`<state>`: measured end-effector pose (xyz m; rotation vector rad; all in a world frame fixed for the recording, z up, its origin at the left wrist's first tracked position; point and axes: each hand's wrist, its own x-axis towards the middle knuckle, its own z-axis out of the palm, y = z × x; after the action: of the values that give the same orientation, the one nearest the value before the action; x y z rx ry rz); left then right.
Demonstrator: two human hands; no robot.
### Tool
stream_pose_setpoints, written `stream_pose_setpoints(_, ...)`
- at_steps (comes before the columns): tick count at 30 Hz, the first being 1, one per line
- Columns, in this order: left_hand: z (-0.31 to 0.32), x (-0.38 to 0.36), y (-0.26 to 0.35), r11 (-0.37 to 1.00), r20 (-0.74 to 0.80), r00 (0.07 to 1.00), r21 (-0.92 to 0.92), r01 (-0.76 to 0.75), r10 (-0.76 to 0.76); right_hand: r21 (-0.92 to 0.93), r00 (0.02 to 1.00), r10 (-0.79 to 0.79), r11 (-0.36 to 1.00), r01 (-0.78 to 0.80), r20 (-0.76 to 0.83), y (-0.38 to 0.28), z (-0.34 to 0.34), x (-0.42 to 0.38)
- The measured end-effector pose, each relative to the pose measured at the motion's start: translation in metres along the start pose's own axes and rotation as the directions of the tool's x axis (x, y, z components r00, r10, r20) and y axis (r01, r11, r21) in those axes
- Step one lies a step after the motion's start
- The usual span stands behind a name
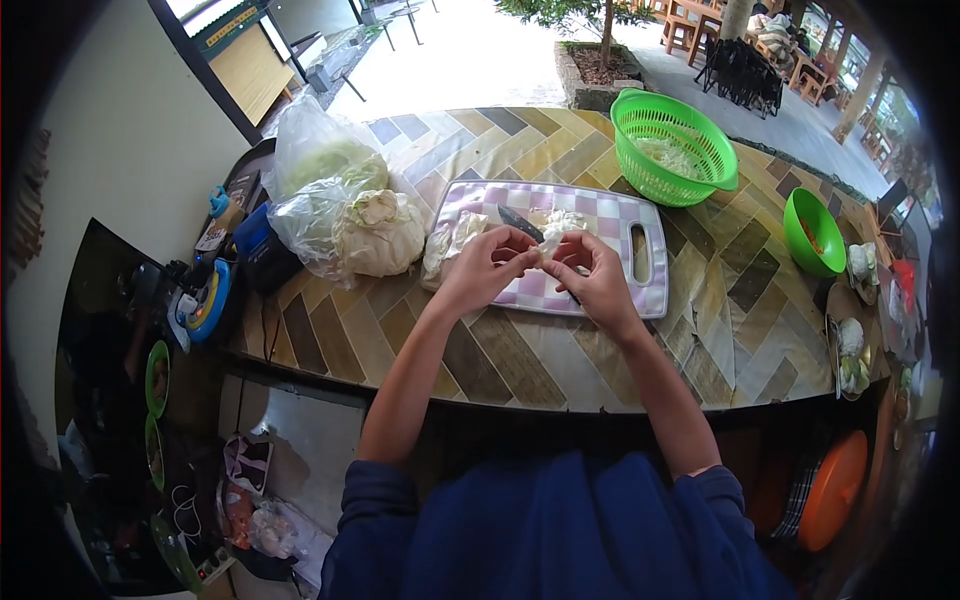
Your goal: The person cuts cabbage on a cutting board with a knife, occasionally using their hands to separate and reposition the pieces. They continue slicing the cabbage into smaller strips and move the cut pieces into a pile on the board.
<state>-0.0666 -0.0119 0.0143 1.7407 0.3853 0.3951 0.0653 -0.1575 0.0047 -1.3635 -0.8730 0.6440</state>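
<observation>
Outdoors, under a roof, a tiled tabletop (pixel 520 350) carries a purple checked cutting board (pixel 600 225) with a knife (pixel 521 223) lying on it, its blade pointing toward the person's knuckles. Both hands meet over the board: the left hand (pixel 487 262) and right hand (pixel 592 272) each pinch the same small cabbage piece (pixel 556 233), held between them just above the board. A bagged cabbage head (pixel 378 232) sits left; a green colander (pixel 672 145) of shreds sits beyond. With the knife so close, a careless tug could bring fingers against its edge or drop leaves off the board.
</observation>
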Motion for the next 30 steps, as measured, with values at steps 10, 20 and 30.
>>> stream_pose_setpoints(10, -0.026, -0.004, -0.008, 0.994, -0.159, 0.983, 0.039, 0.104, -0.097, -0.922, 0.993, -0.040, 0.368, 0.118, 0.111, -0.001, -0.024, -0.066)
stream_pose_setpoints(20, 0.011, 0.009, -0.018, 0.851, -0.372, 0.927, 0.501, 0.158, 0.047, -0.556, 0.986, 0.158, 0.826, -0.099, 0.059, -0.024, -0.020, -0.056)
stream_pose_setpoints(30, 0.026, 0.017, -0.036, 0.751, -0.316, 0.928, 0.658, 0.065, 0.197, -0.673, 0.992, 0.055, 0.739, 0.034, 0.110, -0.015, -0.002, -0.080)
